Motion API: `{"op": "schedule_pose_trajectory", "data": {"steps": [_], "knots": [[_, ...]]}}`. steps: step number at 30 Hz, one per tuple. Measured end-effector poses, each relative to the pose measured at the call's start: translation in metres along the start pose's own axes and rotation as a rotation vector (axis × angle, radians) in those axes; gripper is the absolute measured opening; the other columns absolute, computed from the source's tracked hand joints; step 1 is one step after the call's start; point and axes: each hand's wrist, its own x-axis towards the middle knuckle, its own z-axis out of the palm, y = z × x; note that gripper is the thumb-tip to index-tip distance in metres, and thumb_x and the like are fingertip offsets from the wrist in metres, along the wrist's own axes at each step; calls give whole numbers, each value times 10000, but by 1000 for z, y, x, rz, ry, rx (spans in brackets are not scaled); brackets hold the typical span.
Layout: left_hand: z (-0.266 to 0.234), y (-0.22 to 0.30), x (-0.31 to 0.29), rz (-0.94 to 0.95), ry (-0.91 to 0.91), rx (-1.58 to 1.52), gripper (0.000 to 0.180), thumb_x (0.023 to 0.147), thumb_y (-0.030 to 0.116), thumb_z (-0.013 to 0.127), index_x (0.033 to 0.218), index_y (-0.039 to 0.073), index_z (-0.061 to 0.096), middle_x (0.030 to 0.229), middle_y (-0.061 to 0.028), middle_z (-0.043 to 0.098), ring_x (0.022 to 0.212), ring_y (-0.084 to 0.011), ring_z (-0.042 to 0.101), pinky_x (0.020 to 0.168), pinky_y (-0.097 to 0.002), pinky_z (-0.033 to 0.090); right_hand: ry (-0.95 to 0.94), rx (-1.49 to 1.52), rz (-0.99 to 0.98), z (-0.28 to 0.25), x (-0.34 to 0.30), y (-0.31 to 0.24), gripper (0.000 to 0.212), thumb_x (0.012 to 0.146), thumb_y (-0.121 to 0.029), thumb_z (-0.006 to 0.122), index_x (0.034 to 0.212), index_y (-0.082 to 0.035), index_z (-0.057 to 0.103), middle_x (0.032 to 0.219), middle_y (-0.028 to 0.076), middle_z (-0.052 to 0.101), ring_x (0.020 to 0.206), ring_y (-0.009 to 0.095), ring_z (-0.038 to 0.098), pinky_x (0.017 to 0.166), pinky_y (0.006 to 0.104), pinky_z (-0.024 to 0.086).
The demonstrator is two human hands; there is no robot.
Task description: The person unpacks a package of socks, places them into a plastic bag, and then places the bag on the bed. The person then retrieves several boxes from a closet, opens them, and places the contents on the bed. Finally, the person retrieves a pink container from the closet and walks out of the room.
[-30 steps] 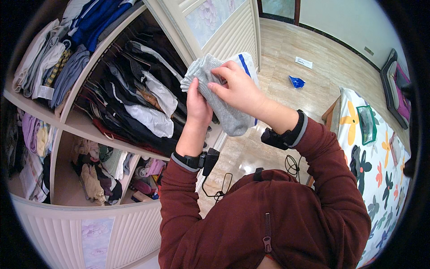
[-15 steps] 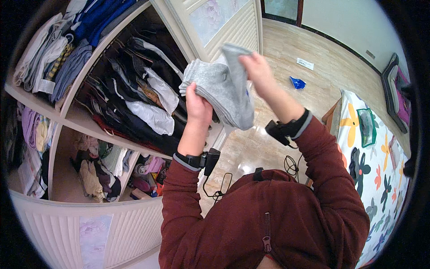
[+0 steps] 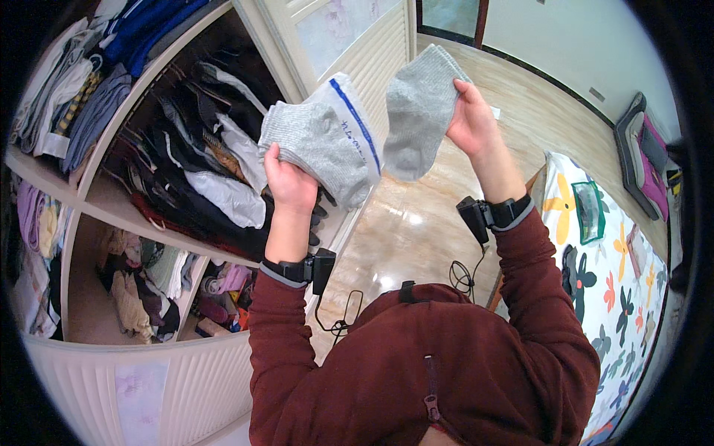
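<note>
Left hand: gripping gray socks;
Right hand: pinching another gray sock;
Closet: clothes partly behind left hand;
Bed: right side

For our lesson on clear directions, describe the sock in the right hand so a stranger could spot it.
Start at the wardrobe on the left, then go right to the right hand, gripping the grey sock near its cuff. Unlike the bundle in the left hand, it has no blue-striped wrapper.
</note>
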Motion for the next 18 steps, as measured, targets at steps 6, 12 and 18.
{"op": "schedule_pose_trajectory", "data": {"steps": [6,12,18], "knots": [[7,-4,1,37,-26,-10,501,868,318,241,1252,13,344,1281,-118,397,1190,-269,358,1011,-399,246,-33,49,14,-7,1,2,379,912,-235,273,1153,28,403,1137,143,510,1042,258,496,916,388,378],[11,-3,-2,59,-4,-19,483,871,309,252,1245,18,348,1277,-108,398,1180,-255,366,1004,-388,253,-3,21,-49,4,-3,1,352,902,-212,309,1147,20,407,1118,138,515,1029,255,498,919,382,373],[16,-39,-3,157,-52,131,457,892,321,285,1220,19,382,1246,-99,428,1159,-223,386,982,-355,278,46,-428,-490,47,-17,47,269,851,-155,460,1074,-6,468,1040,109,533,961,198,513,876,327,389]]}}
